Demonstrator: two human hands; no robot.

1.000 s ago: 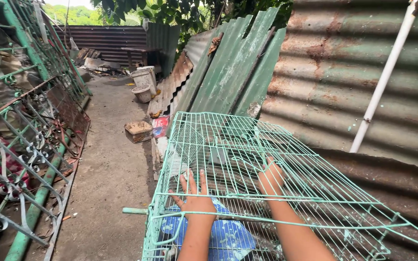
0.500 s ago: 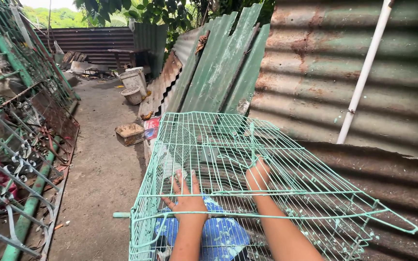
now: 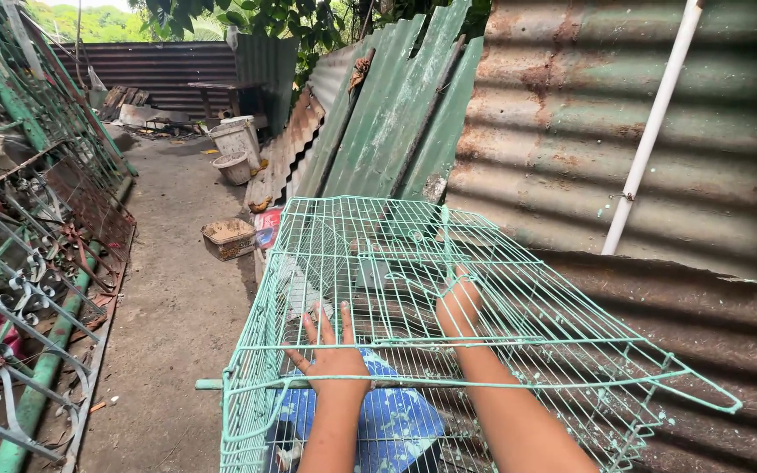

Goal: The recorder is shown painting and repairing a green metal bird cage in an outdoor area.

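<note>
Both hands rest on the mint-green wire cage [image 3: 413,289]: left hand [image 3: 333,357] spread flat, right hand [image 3: 457,305] hooked through its top wires. Leaning against the rusty corrugated metal sheet [image 3: 711,350], the cage could tip sideways.

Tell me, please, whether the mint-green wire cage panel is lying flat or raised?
Raised: the mint-green wire cage panel slopes, with both hands pressing it from beneath.
</note>
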